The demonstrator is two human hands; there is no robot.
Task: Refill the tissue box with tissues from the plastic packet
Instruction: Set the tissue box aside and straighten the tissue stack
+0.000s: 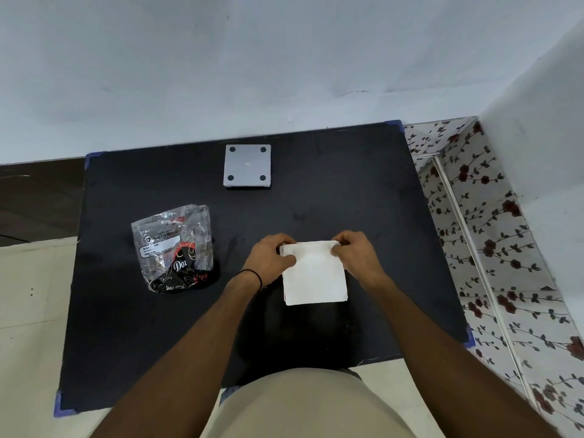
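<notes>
Tissues [314, 276], a white folded stack, held over the middle of a black table [363, 200], near edge hanging toward the body. Left hand [271, 259] pinched on the stack's far left corner, thumb on top, fingers curled beneath. Right hand [354, 251] pinched likewise on the far right corner, fingers folded over the top edge. Both closed on the stack, neither flat on the table. Thin black band [252, 276] around the left wrist.

Packet [175, 248] of clear crinkled plastic lying to the left of the hands, well apart from the stack, printed label on its upper part and dark red-and-black pattern at its lower end; looks slack, contents not clear. Grey square box [248, 165] near the table's far edge, flat face up with four dark round pads at its corners, apart from everything else. Blue corner guards [395, 124] on the table. White wall behind, floral-patterned surface [493, 248] along the right side.
</notes>
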